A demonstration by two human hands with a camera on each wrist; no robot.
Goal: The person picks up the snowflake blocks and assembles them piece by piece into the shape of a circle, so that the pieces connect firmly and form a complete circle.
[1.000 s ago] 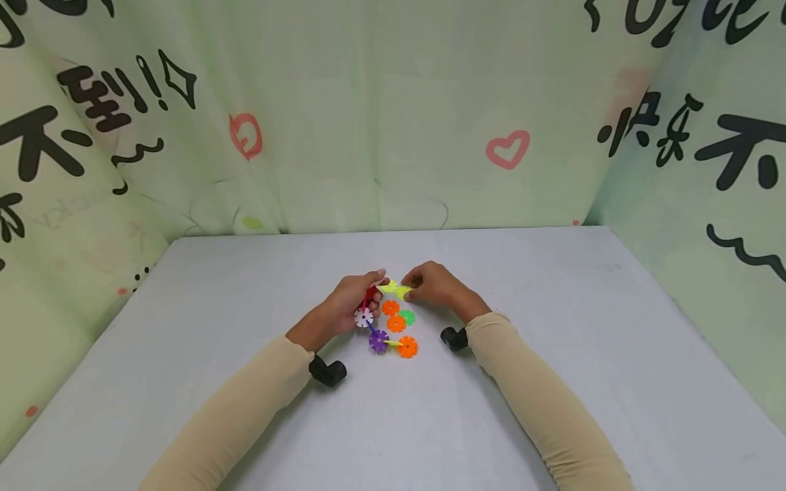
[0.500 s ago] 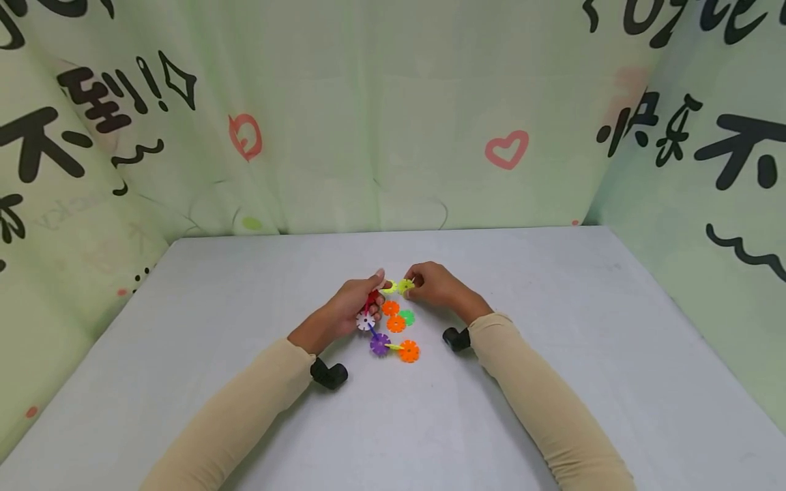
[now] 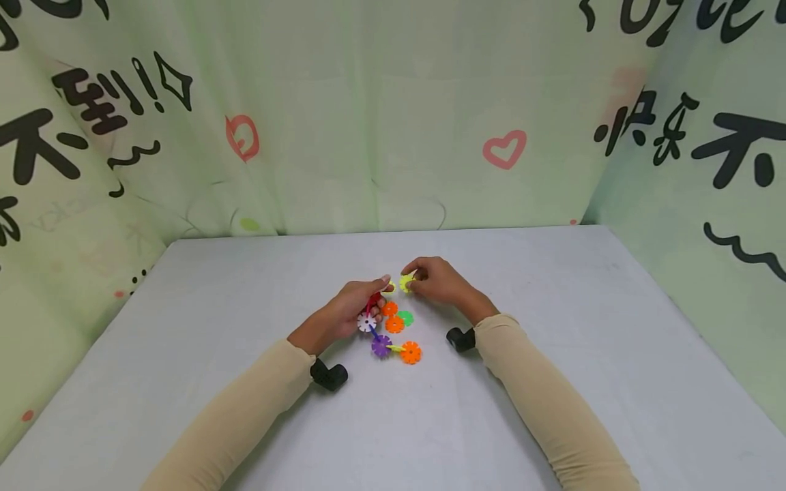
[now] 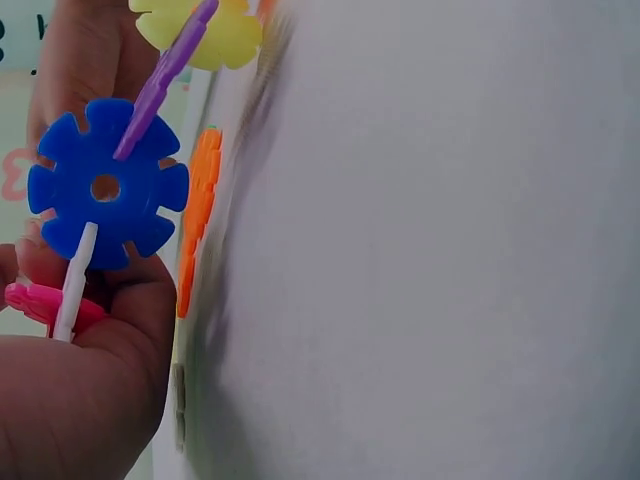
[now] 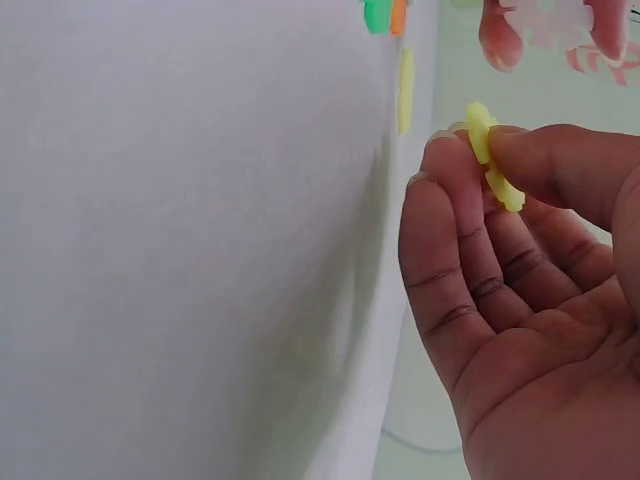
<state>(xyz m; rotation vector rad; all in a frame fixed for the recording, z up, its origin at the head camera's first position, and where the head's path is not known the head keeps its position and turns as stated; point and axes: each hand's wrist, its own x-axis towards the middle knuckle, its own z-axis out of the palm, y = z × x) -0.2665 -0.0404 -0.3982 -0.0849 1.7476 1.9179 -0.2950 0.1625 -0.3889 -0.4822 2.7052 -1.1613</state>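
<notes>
My left hand grips one end of a chain of slotted snowflake discs. A pink disc lies by its fingers, followed by a white disc, a blue disc, a purple disc, a yellow one and an orange disc at the hanging end. A pale whitish disc shows between the left fingertips in the right wrist view. My right hand pinches a single yellow disc between thumb and fingertips, edge-on to its wrist camera, a short way right of the left hand.
Loose orange discs and a green disc lie on the white table between the hands. Another yellow disc lies flat near them. A printed curtain hangs behind the table.
My right hand has lifted the yellow disc up and away from the other yellow one beside it. The left hand has shifted slightly right and down with the chain.
</notes>
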